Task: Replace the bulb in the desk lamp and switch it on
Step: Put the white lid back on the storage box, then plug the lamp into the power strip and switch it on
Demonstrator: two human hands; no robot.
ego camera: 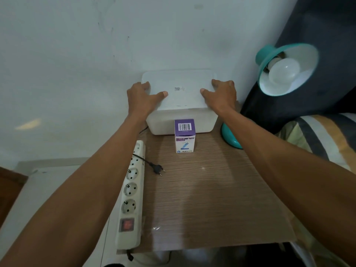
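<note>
Wood-grain table (212, 199); white bin (181, 120), bulb box (185, 139), power strip (132, 191), teal lamp base (230, 138)

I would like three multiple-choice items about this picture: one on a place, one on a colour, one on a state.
1. Where does the small bulb box stand?
A. Directly in front of the white container
B. On the power strip
C. Under the lamp shade

2. What colour is the lamp shade outside?
A. Red
B. Teal
C. Black

3. What state is the plug in?
A. Pushed into a socket
C. Held in a hand
B. Lying loose on the table

Answers: 1 A, it is right before the container; 2 B, the rim and base are teal; 3 B, its pins lie free beside the power strip.
</note>
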